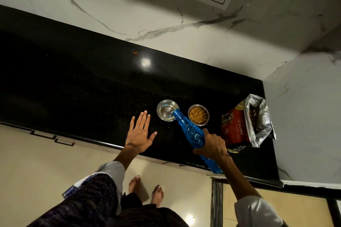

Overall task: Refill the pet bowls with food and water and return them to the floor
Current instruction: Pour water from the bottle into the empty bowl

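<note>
**Water going in, food already served**

Meanwhile, at the left of the action, the left hand point(139, 133) lay flat on the black countertop point(73, 83), fingers straight and spread, holding nothing; it rested near the water bowl point(167, 110) but apart from it, seemingly as a brace. Just to its right stood that steel bowl, with a shallow pool of clear water visible inside. The mouth of the blue bottle point(191, 132) hung tipped over the bowl's right rim, the body slanting back down toward the person, so the step in hand was judged to be the pour of water. Whether a stream was running at that instant could not be told.

Next came the food bowl point(198, 115), just beside the water bowl and already holding a heap of golden kibble, so the food half of the refill looked done. The right hand point(212, 143) was wrapped round the bottle's middle, fingers and thumb curled about it. Farther right, near the wall corner, stood the opened puppy food bag point(247, 125), its foil top gaping.

Both bowls sat on the counter, not yet on the floor. The next move would call for righting the bottle once the level suited, setting it down, then carrying the water bowl level to avoid a spill.
</note>
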A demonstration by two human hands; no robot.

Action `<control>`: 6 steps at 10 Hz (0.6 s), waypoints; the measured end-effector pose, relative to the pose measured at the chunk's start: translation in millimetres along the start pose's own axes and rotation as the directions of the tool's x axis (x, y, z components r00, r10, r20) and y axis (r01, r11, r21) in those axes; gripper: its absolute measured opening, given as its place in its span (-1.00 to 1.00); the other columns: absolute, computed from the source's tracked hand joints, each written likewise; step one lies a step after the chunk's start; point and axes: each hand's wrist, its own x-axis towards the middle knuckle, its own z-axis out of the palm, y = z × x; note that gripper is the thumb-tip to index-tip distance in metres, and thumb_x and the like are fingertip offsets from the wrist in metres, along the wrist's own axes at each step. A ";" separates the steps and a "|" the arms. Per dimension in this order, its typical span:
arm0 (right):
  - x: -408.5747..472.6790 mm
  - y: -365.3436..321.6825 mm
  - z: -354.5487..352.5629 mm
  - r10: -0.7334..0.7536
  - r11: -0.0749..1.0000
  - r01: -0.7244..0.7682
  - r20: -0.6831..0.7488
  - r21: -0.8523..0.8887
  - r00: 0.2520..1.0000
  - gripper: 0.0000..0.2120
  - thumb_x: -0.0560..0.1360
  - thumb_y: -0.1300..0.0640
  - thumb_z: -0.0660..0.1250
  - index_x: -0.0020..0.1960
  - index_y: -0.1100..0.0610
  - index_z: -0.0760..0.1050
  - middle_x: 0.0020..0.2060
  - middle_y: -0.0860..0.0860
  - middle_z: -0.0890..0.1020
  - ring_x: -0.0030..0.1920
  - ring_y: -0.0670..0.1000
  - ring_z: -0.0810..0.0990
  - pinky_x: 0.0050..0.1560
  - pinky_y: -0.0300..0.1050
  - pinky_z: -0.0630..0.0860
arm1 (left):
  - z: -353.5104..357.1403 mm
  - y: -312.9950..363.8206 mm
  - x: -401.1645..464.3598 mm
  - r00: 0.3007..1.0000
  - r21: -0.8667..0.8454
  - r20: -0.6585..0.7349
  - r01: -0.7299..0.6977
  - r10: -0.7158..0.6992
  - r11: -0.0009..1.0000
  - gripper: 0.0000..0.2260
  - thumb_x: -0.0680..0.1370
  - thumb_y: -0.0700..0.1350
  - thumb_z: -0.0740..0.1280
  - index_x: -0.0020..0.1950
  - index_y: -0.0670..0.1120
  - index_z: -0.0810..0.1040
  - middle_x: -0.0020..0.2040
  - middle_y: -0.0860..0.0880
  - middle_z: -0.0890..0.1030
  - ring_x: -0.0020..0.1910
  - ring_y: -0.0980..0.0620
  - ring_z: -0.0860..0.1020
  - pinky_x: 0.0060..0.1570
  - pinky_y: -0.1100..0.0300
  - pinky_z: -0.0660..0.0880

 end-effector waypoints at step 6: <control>-1.2 -3.4 -0.4 0.008 1.000 -0.008 0.007 0.011 1.000 -0.21 0.32 -0.32 0.56 0.36 0.01 0.33 0.10 -0.04 0.65 -0.01 0.00 0.64 -0.04 -0.13 0.54 | -2.5 1.3 0.0 1.000 0.011 0.021 0.008 -0.009 1.000 -0.25 0.62 0.32 -0.06 0.66 -0.15 -0.05 0.66 -0.14 -0.12 0.64 -0.07 -0.14 0.59 -0.16 -0.11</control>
